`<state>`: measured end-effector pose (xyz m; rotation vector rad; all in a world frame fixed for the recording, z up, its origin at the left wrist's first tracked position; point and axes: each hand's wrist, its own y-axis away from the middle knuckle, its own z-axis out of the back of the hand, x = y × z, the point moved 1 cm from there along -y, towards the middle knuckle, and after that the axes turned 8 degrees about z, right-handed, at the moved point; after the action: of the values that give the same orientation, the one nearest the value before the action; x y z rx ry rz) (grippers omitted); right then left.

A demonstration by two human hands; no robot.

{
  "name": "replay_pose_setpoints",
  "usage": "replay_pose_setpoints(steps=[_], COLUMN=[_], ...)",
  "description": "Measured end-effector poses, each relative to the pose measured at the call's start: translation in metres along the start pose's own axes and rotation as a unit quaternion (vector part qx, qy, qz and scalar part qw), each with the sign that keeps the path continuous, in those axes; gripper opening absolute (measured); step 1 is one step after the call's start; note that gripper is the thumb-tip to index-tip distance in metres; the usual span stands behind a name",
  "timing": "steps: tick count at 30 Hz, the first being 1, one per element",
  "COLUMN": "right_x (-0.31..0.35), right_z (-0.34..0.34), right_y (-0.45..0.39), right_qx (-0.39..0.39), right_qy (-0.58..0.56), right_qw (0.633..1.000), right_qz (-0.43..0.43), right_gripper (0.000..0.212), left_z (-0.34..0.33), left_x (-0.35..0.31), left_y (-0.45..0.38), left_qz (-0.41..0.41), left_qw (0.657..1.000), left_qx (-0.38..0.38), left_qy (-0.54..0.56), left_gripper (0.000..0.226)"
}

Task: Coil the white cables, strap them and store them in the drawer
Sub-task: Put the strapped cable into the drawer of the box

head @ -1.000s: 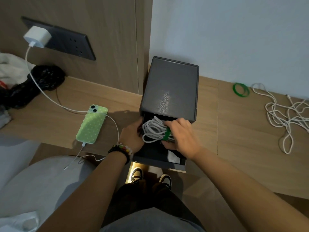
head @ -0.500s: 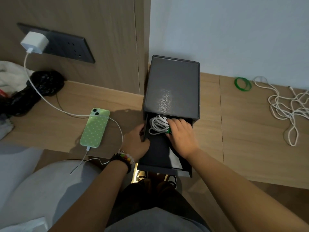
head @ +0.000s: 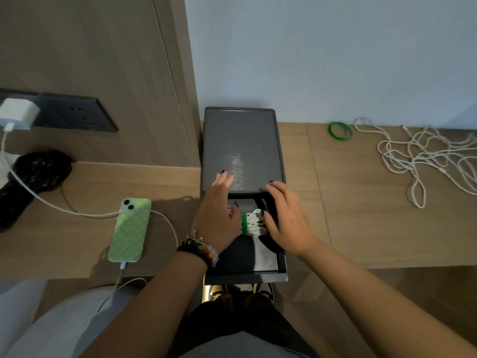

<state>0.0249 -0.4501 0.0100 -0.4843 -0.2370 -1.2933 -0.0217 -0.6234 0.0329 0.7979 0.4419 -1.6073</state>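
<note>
On the desk (head: 361, 215) the black box (head: 241, 148) has its drawer (head: 247, 264) pulled out holding one strapped cable bundle (head: 254, 223), both the left hand (head: 219, 215) and right hand (head: 286, 218) hover open-fingered above it holding nothing, while right of the box a tangle of loose cables (head: 423, 156) and a spare green strap (head: 340, 130) are left to do.

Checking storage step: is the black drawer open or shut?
Open. The drawer is pulled out from the black box, and the strapped white cable coil lies visible inside it.
</note>
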Motion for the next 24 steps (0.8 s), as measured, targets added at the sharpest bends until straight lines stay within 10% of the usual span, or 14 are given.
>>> replay_pose_setpoints(steps=[24], right_x=[-0.08], right_z=[0.156], right_y=[0.083], right_qx=[-0.052], right_qy=[0.053], right_qw=[0.953], right_qz=[-0.295], right_gripper=[0.063], left_z=[-0.088], left_x=[-0.202], left_y=[-0.036], left_qz=[-0.266], left_qw=[0.928], left_qx=[0.221], left_qy=[-0.139], left_gripper=[0.051])
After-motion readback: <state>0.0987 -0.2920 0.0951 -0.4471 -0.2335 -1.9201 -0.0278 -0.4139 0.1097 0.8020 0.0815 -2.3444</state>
